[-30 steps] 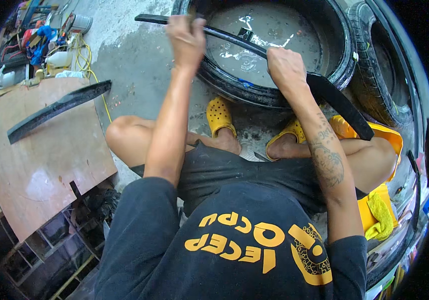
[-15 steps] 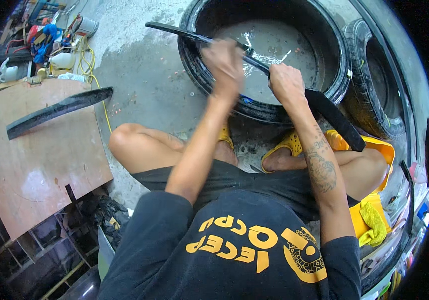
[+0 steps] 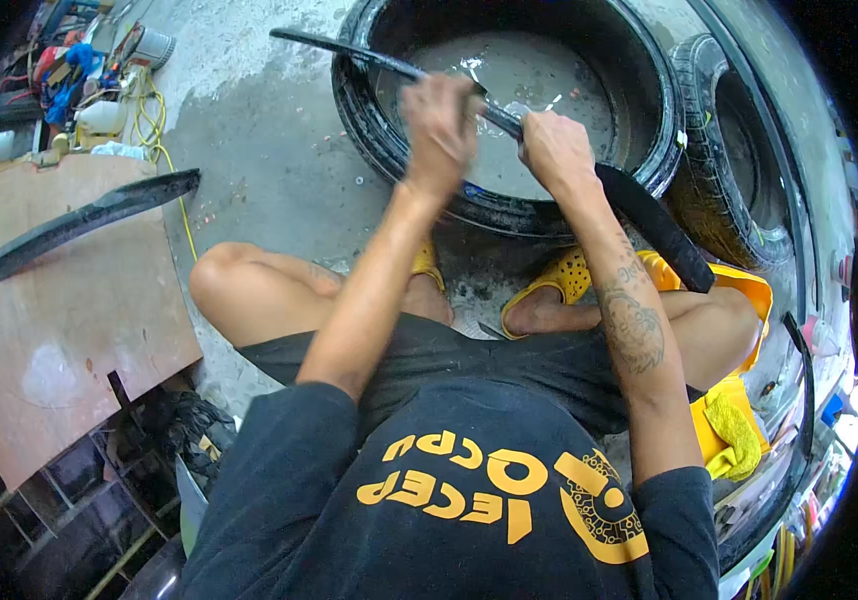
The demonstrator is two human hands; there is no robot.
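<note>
My right hand [image 3: 557, 152] grips a long curved black strip [image 3: 657, 225] that slants over the rim of a big black tire [image 3: 374, 140] holding murky grey water [image 3: 549, 70]. The strip's thin far end reaches up and left past the rim; its broader near end lies by my right knee. My left hand [image 3: 439, 135], blurred, is closed over the strip's middle above the water, with a small dark object in its fingers that I cannot make out. My yellow clogs [image 3: 554, 285] are on the concrete below the tire.
A second tire [image 3: 701, 180] leans at the right. A wooden board [image 3: 69, 340] at the left carries another black strip [image 3: 94, 220]. Beyond it are jumbled tools, containers and a yellow cord [image 3: 161, 120]. A yellow container with a cloth [image 3: 732, 430] lies by my right thigh.
My left hand has moved rightward and down along the strip, from its far part toward my right hand. My right hand still holds the strip.
</note>
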